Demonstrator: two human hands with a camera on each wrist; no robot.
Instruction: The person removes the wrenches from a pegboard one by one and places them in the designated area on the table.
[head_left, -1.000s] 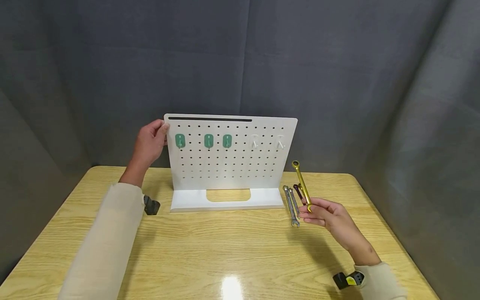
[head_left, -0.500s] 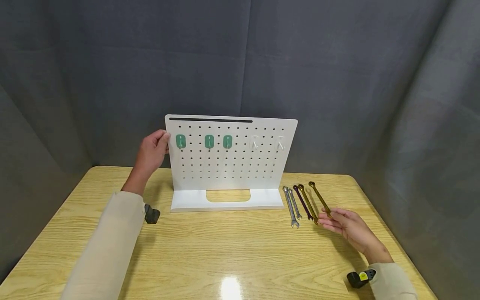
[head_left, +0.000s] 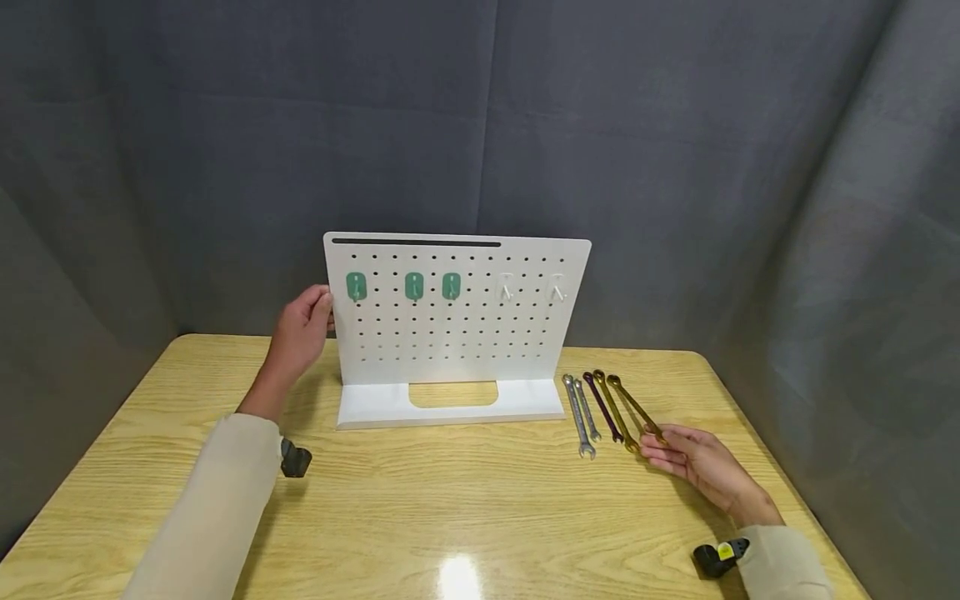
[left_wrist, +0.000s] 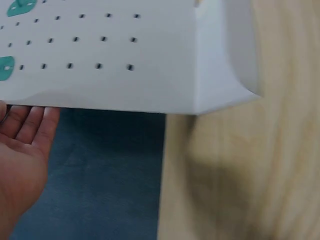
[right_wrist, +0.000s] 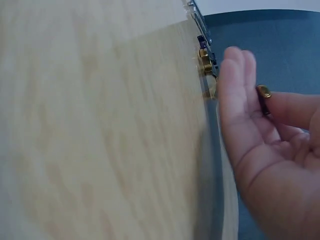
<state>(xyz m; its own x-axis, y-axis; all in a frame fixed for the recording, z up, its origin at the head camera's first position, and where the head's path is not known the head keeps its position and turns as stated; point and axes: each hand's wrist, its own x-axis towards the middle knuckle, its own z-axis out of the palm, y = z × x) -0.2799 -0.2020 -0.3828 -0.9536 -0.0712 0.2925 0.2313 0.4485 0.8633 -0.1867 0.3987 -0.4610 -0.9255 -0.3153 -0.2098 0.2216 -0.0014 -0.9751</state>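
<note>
My left hand point(head_left: 300, 329) pinches the left edge of a white pegboard point(head_left: 450, 371), thumb in front and fingers partly behind it. In the left wrist view its fingers point(left_wrist: 37, 125) pass behind the board's edge. At the right, my right hand point(head_left: 701, 467) pinches the near end of a gold combination wrench point(head_left: 636, 407) between thumb and fingers. That wrench slants, its ring end far and low by the tabletop; whether it touches is unclear. Just left of it lie another gold wrench point(head_left: 613, 407), a dark purple wrench point(head_left: 603, 407) and two silver wrenches, one longer point(head_left: 579, 421).
Three green hooks, one of them the middle hook point(head_left: 414, 286), and two white hooks, including the rightmost hook point(head_left: 557, 288), are on the board. The board's base stands on a wooden table point(head_left: 450, 500). Grey curtains point(head_left: 480, 117) enclose the back and sides.
My right hand has moved right and lowered the gold wrench from above the row to its right end. My left hand has slid down the board's edge.
</note>
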